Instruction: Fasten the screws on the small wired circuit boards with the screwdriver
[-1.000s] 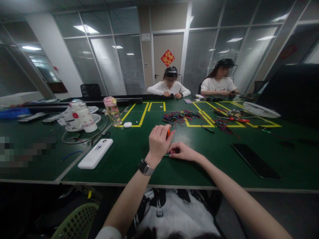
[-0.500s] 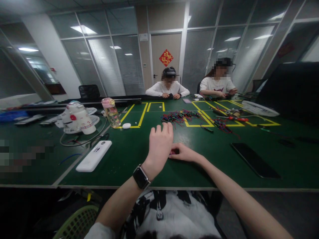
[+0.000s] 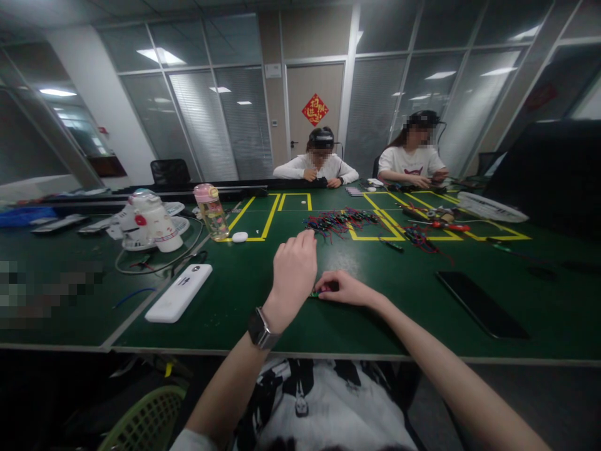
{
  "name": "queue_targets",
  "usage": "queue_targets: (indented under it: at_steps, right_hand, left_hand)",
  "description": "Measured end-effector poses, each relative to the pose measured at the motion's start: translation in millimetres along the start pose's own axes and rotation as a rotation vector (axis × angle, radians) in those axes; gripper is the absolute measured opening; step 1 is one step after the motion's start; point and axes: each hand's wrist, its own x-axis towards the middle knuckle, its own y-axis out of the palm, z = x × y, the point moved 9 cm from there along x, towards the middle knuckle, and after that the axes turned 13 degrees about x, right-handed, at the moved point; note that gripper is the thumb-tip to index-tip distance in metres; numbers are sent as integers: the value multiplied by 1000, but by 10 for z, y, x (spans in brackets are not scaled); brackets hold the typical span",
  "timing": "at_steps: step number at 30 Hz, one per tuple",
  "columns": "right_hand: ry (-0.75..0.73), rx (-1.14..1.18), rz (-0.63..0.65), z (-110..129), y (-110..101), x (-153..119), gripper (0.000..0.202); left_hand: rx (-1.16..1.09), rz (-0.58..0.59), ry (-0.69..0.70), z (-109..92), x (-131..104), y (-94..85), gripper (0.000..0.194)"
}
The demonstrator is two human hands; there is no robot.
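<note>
My right hand [image 3: 345, 289] rests low over the green table, its thumb and fingers pinched on a small green circuit board [image 3: 314, 295]. A bit of red and blue wire seems to show inside that grip. Close on its left is my left hand [image 3: 295, 260], raised with the back towards me and the fingers curled. The left fingertips are mostly turned away, so what they hold, if anything, is hidden. Beyond both hands lies a tangled heap of small boards with red and blue wires [image 3: 340, 220].
On the left are a white power bank [image 3: 179, 293], a pink-lidded bottle [image 3: 211, 213], a white case [image 3: 240, 237] and a white jug-like item [image 3: 148, 222]. To the right lie a black phone [image 3: 481, 305], a red-handled tool [image 3: 448, 226] and more wired boards [image 3: 420, 238]. Two people sit opposite.
My left hand has shifted slightly left and turned at the wrist, uncovering the green board's edge. My right hand stays almost in place.
</note>
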Motion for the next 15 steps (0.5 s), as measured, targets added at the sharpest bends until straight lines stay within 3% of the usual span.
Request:
queue_targets:
  at_steps: [5, 7, 12, 15]
  right_hand:
    - [20, -8, 3, -5, -4, -4, 21]
    - [22, 0, 5, 1, -2, -6, 21]
    - [30, 21, -8, -16, -5, -3, 21]
    - [24, 17, -13, -31, -4, 0, 21]
  left_hand:
    - [-653, -38, -107, 156, 15, 157, 31]
    - [-744, -42, -109, 150, 6, 216, 34]
    - [-161, -271, 20, 16, -65, 56, 31]
    - [57, -334, 77, -72, -98, 24, 32]
